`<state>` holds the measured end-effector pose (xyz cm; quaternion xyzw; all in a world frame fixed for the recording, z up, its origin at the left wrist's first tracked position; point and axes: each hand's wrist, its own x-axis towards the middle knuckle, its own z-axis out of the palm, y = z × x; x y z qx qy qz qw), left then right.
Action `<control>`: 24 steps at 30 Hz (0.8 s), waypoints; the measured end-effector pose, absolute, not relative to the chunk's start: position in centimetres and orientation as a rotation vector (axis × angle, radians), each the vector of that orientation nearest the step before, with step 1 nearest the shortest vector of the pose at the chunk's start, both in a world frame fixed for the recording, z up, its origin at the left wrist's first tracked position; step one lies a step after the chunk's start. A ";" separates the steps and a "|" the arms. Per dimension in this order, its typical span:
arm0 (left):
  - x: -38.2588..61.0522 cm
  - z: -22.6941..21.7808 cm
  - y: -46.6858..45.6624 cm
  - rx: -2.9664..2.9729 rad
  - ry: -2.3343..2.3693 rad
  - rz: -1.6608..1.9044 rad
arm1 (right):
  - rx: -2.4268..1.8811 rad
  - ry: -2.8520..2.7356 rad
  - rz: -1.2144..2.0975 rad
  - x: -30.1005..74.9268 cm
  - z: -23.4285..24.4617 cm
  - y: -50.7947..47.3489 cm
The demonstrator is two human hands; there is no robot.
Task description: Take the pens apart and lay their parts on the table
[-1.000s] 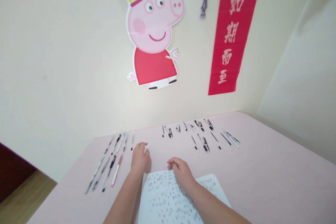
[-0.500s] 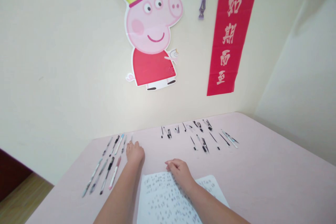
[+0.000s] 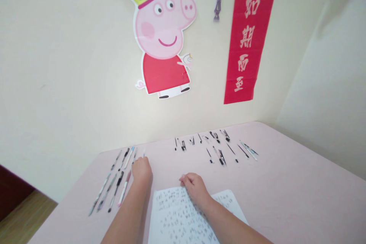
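Reaching past the row of pens (image 3: 116, 190), the left hand (image 3: 142, 169) curls over a pale pen (image 3: 143, 153); whether it grips is hidden. The right hand (image 3: 194, 186), loosely curled and empty, pins the scribbled sheet (image 3: 177, 217) to the pink table (image 3: 286, 198).

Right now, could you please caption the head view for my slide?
Left hand at a row of pens, right hand resting on a handwritten sheet.

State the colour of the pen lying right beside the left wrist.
Pink and white pen, seen in head view.
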<state>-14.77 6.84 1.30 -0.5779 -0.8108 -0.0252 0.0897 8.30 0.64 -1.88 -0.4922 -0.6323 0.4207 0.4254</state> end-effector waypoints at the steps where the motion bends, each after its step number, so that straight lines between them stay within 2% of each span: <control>1: -14.8 1.4 6.8 -1.718 -2.416 -0.073 | -1.230 -1.584 1.051 8.3 -1.9 0.7; 11: -12.8 3.2 5.5 -1.721 -2.490 -0.199 | -1.214 -1.576 1.036 8.3 -1.7 0.6; 19: -7.1 2.6 2.6 -2.331 -2.536 -1.202 | -1.132 -1.380 1.072 8.3 -3.5 1.6; 22: -5.9 1.4 1.5 -2.468 -2.412 -1.388 | -1.122 -1.316 1.064 8.5 -3.8 1.9; 24: -5.5 0.8 0.9 -2.519 -2.320 -1.386 | -1.114 -1.281 1.074 8.6 -3.9 2.0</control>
